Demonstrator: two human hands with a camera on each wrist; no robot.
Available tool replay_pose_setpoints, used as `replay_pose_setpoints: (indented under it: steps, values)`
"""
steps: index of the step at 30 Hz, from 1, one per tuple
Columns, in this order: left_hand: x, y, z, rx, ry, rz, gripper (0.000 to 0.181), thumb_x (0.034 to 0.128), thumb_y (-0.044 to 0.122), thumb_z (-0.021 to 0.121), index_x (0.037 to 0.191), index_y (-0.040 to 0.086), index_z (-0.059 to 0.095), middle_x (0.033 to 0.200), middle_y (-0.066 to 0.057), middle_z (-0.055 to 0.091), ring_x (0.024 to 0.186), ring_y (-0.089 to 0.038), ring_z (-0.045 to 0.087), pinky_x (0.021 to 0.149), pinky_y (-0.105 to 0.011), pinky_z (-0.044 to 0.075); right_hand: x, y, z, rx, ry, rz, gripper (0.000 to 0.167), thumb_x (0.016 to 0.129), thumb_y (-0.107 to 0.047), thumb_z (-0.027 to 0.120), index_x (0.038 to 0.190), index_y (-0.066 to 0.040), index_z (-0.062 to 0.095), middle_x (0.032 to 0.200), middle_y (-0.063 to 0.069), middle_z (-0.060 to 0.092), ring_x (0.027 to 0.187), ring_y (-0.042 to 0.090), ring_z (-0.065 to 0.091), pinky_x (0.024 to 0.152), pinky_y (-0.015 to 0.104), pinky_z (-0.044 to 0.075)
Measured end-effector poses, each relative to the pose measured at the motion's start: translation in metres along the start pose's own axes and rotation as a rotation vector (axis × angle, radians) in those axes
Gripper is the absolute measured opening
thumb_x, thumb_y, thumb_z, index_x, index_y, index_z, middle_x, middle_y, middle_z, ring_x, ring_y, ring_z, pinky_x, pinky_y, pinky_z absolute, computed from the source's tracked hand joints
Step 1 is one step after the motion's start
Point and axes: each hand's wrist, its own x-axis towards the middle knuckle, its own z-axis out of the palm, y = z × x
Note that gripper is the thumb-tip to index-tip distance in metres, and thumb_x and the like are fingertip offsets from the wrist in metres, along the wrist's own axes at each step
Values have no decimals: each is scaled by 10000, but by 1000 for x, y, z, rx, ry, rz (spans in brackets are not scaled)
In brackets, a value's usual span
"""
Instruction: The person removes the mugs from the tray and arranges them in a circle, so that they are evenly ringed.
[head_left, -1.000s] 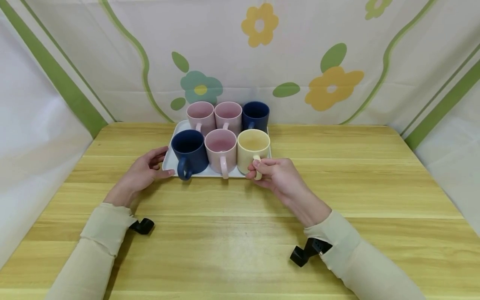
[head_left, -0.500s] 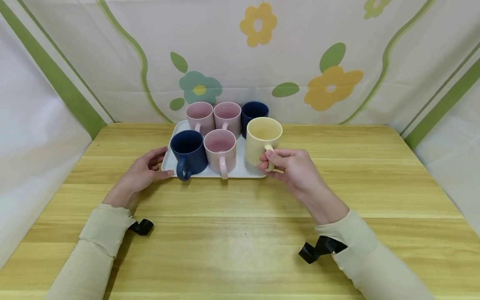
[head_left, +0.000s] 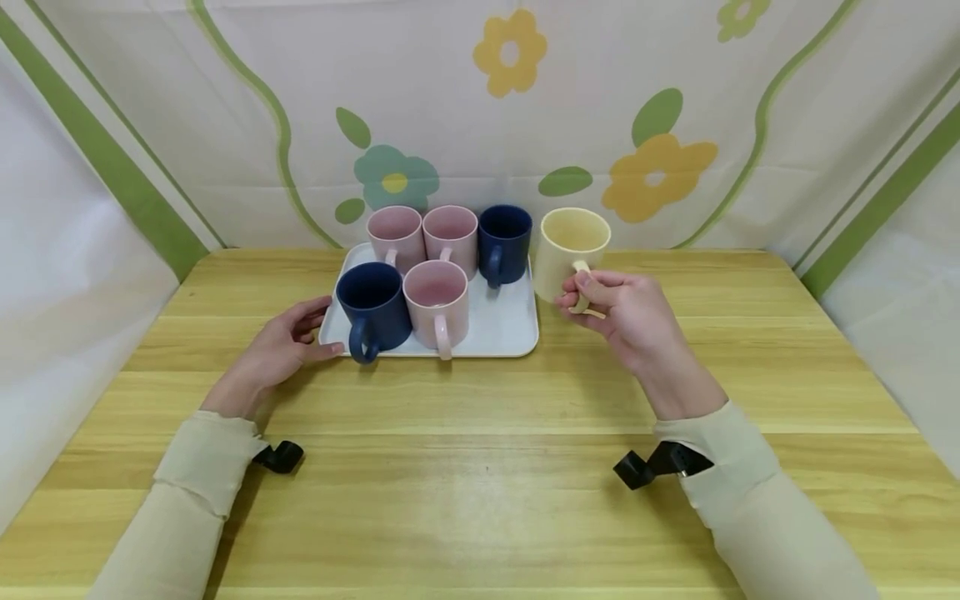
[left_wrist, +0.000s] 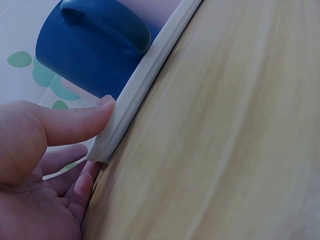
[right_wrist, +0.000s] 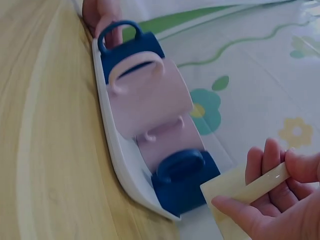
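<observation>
My right hand (head_left: 626, 321) pinches the handle of a pale yellow mug (head_left: 573, 254), which is held upright just right of the white tray (head_left: 502, 325). In the right wrist view the fingers wrap the yellow handle (right_wrist: 265, 184). At the tray's front left corner, my left hand (head_left: 281, 350) holds the edge. The left wrist view has its thumb on the tray rim (left_wrist: 132, 97) and the fingers at the side. Standing on the tray are a front blue mug (head_left: 375, 308), a front pink mug (head_left: 437, 304), two pink mugs (head_left: 450, 242) behind and a back blue mug (head_left: 505, 246).
The wooden table (head_left: 480, 483) runs wide around the tray. A white curtain (head_left: 450, 108) with flower prints hangs right behind the tray and along the table's sides. Black wrist cameras (head_left: 633, 471) stick out beneath both sleeves.
My right hand has lifted the yellow mug off the tray's front right spot and carried it right and back, past the tray's edge. The left hand has stayed at the tray corner.
</observation>
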Motion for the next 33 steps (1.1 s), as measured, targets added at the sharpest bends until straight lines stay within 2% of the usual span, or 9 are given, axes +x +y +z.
replay_pose_setpoints:
  steps: [4, 8, 14, 21, 28, 33]
  values:
    - [-1, -1, 0, 0, 5, -5, 907, 988, 167, 766, 1710, 128, 218, 1714, -223, 337, 1470, -412, 406, 1000, -263, 408, 8, 1, -11, 10, 21, -7, 232, 1050, -165, 666, 1111, 35, 767, 939, 16, 753, 875, 139, 762, 913, 326, 632]
    - [-1, -2, -1, -10, 6, -6, 911, 984, 176, 773, 1711, 140, 224, 1713, -217, 340, 1471, -411, 405, 1012, -281, 405, 14, 3, -21, 24, 37, -17, 193, 1038, -167, 681, 1061, -13, 795, 920, -6, 758, 856, 116, 755, 913, 315, 630]
    - [-1, -1, -1, -19, 6, -6, 916, 977, 192, 784, 1709, 149, 236, 1713, -196, 352, 1467, -397, 410, 1028, -291, 397, 22, 7, -34, 63, 32, -38, 174, 1035, -133, 680, 977, -25, 803, 901, 7, 761, 840, 130, 754, 894, 302, 631]
    - [-1, 2, 2, -12, 12, -4, 903, 983, 187, 774, 1708, 146, 238, 1710, -207, 354, 1464, -398, 408, 1024, -295, 396, 32, 15, -54, 112, 51, -53, 166, 1022, -125, 697, 1037, 7, 798, 907, 30, 774, 832, 146, 749, 913, 327, 632]
    - [1, 3, 2, 2, 14, -4, 897, 992, 152, 756, 1711, 134, 219, 1712, -232, 336, 1477, -426, 394, 1074, -391, 384, 39, 20, -70, 134, 75, -60, 189, 1022, -136, 693, 1054, 23, 791, 899, 41, 772, 835, 148, 741, 904, 327, 634]
    - [0, 2, 2, 6, 10, 1, 903, 991, 153, 757, 1711, 127, 213, 1713, -239, 330, 1486, -431, 387, 1063, -371, 382, 43, 22, -78, 154, 87, -59, 181, 1016, -132, 699, 1030, 23, 792, 880, 49, 772, 844, 163, 747, 900, 324, 635]
